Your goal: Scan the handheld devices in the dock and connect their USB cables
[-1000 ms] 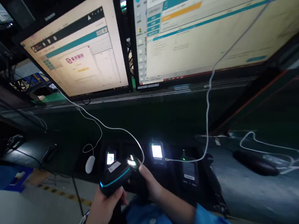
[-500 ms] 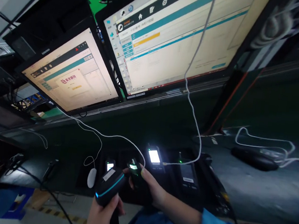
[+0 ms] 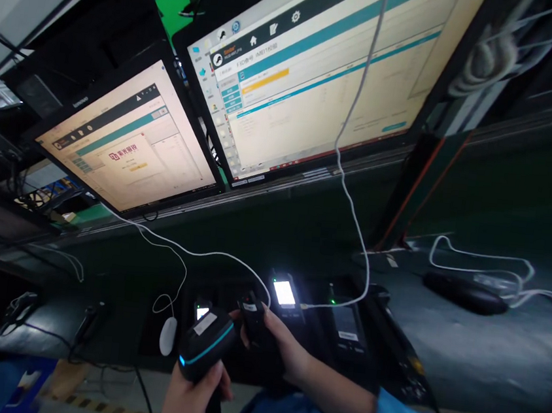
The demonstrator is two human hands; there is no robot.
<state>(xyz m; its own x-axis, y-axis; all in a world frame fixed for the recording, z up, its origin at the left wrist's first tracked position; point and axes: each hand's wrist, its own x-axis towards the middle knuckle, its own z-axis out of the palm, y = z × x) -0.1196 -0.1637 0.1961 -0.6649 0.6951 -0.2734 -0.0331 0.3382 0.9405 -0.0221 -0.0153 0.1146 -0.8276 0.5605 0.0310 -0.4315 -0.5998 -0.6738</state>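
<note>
My left hand (image 3: pixel 192 395) grips the handle of a black barcode scanner (image 3: pixel 203 347) with a teal stripe, its head tilted toward the devices ahead. My right hand (image 3: pixel 281 345) is closed around a small black handset (image 3: pixel 252 316) with a white cable (image 3: pixel 212 254) plugged into its top. Just beyond it stand a handset with a lit screen (image 3: pixel 284 293) and a dark one (image 3: pixel 344 319) in a black holder. Another small lit screen (image 3: pixel 202 312) shows behind the scanner head.
Two large monitors, a left monitor (image 3: pixel 124 144) and a right monitor (image 3: pixel 319 73), hang above the dark green bench (image 3: pixel 462 357). A white mouse (image 3: pixel 167 336) lies left of the scanner. A black object (image 3: pixel 464 294) with white cables lies at the right. Dark cables and gear crowd the far left.
The view has tilted up and left, bringing more of the monitors in. My right hand has turned the handset so its lit screen no longer shows. The person's hand at far left is gone.
</note>
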